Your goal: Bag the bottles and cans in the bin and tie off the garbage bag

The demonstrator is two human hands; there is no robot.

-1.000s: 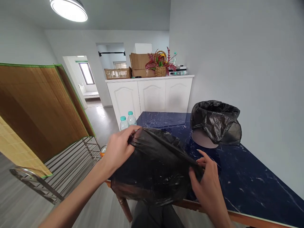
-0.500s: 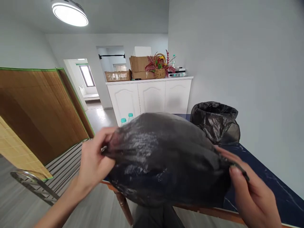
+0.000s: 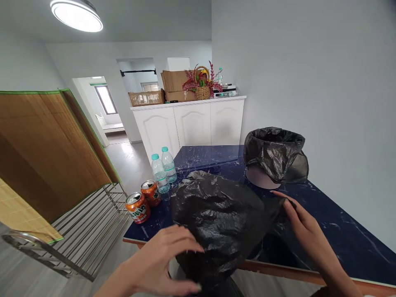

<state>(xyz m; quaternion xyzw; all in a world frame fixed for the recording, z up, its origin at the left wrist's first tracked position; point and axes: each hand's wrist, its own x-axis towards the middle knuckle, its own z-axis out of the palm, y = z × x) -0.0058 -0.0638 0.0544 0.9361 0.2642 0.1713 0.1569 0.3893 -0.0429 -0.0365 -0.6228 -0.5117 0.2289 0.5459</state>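
Note:
A puffed-up black plastic bag (image 3: 222, 218) hangs over the near edge of the dark blue marble table (image 3: 324, 222). My left hand (image 3: 167, 260) grips the bag's lower left side, fingers curled into the plastic. My right hand (image 3: 305, 229) pinches the bag's right edge between thumb and fingers. Behind the bag, near the wall, a bin lined with a black bag (image 3: 275, 154) stands on the table.
Two orange drink cans (image 3: 142, 202) and two water bottles (image 3: 163, 169) stand at the table's left corner. A metal rack (image 3: 80, 235) and a bamboo mat (image 3: 46, 148) are to the left. White cabinets (image 3: 188, 123) with boxes and a flower basket stand at the back.
The bag came down from chest height onto the table's near edge. My left hand dropped lower on the bag, and the cans and bottles came into view.

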